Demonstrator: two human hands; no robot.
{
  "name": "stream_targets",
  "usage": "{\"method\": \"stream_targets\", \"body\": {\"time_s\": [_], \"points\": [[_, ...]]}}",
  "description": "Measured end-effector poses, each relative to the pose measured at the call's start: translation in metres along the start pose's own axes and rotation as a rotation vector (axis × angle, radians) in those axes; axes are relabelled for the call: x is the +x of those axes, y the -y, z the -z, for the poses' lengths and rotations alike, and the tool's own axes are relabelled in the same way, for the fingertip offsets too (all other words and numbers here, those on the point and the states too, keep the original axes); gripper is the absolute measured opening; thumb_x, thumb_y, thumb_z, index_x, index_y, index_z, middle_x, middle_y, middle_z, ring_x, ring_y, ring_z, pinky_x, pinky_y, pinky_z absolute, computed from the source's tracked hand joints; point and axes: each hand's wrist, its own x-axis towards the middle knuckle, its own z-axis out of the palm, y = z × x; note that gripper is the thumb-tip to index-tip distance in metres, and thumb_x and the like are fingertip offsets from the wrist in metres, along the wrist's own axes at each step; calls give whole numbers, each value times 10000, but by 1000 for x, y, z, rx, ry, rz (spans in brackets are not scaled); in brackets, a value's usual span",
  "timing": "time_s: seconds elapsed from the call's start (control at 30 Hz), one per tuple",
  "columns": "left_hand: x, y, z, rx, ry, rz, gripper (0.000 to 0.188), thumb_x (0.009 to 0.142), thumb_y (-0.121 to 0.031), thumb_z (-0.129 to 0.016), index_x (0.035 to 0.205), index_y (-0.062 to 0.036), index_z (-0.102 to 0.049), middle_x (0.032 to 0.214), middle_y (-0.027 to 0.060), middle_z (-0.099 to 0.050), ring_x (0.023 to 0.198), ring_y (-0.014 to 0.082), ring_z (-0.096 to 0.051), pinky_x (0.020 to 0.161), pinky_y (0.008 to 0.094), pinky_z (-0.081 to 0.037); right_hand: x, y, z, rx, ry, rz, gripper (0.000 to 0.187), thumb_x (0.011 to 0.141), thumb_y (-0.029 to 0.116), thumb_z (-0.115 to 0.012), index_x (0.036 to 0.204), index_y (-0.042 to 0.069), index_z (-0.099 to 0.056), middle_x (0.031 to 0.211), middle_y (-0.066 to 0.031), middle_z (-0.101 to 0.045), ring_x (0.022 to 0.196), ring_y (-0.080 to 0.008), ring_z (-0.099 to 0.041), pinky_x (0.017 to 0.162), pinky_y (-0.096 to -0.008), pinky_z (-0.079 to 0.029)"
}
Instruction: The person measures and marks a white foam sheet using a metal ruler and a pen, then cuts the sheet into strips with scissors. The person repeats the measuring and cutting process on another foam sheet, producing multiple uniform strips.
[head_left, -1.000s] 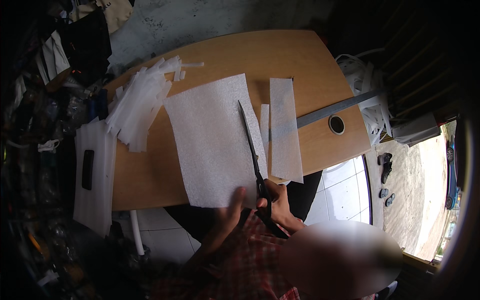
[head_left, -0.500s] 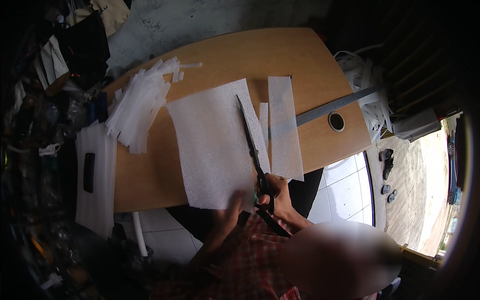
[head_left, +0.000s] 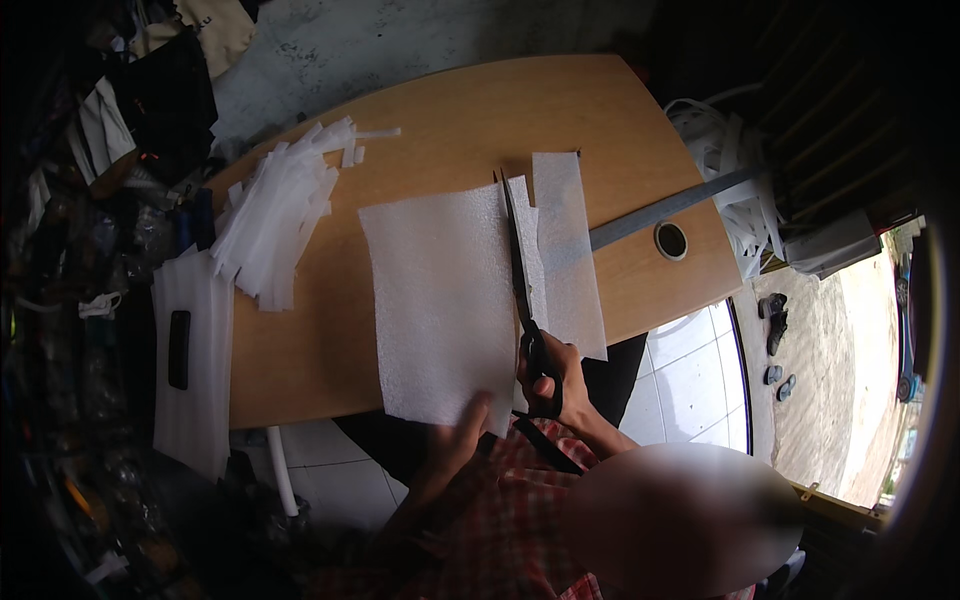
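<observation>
A large white foam sheet (head_left: 435, 290) lies over the table's near edge. My left hand (head_left: 462, 437) pinches its lower edge, thumb on top and fingers hidden underneath. In my right hand (head_left: 562, 388) is a pair of long black scissors (head_left: 519, 265), their blades pointing away from me along the sheet's right side. A narrow strip (head_left: 530, 215) shows right of the blades; whether it is fully parted from the sheet I cannot tell. Beside it lies a separate long foam piece (head_left: 570, 240), partly over a grey metal ruler (head_left: 660, 215).
Cut white strips (head_left: 275, 215) are heaped at the table's left. A black phone (head_left: 179, 349) rests on foam (head_left: 205, 390) at the left edge. A tape roll (head_left: 671, 240) sits at the right of the wooden table (head_left: 480, 110). White scraps (head_left: 735, 180) hang beyond it.
The foam sheet has shifted right and turned slightly, now overlapping the separate piece's left side. The scissors have moved right and farther from me, their blades now near the sheet's far edge.
</observation>
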Motion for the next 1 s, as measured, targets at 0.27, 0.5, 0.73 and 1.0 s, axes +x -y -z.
{"method": "stream_targets", "body": {"time_s": [0.27, 0.5, 0.73, 1.0], "points": [[4, -13, -4, 62, -267, 20, 294, 887, -140, -629, 1135, -34, -513, 1040, 67, -558, 753, 98, -518, 493, 214, -389, 26, -4, -3, -142, -28, -91, 669, 685, 614, -732, 706, -6, -482, 550, 0, -392, 564, -70, -362, 467, -287, -288], [35, -44, 10, -198, -237, -202, 211, 949, -283, -534, 995, -79, -506, 830, 11, -506, 645, 86, -431, 484, 233, -271, 37, 9, -12, -31, 93, -31, 747, 688, 726, -633, 777, 2, -473, 588, -21, -432, 543, -93, -420, 481, -269, -340], [67, -92, -2, -90, -320, -451, 196, 940, -250, -566, 890, -70, -505, 705, 4, -448, 518, 95, -381, 477, 238, -280, -15, 21, -12, -166, 281, -103, 899, 676, 866, -452, 871, -12, -478, 667, -74, -504, 611, -179, -511, 569, -323, -415], [80, -112, -20, -53, -379, -485, 161, 881, -143, -666, 951, -25, -581, 835, 33, -586, 555, 76, -465, 466, 215, -340, -50, 19, -8, -342, 459, -196, 756, 759, 688, -573, 961, -32, -456, 723, -191, -587, 690, -422, -596, 623, -444, -464]]}}
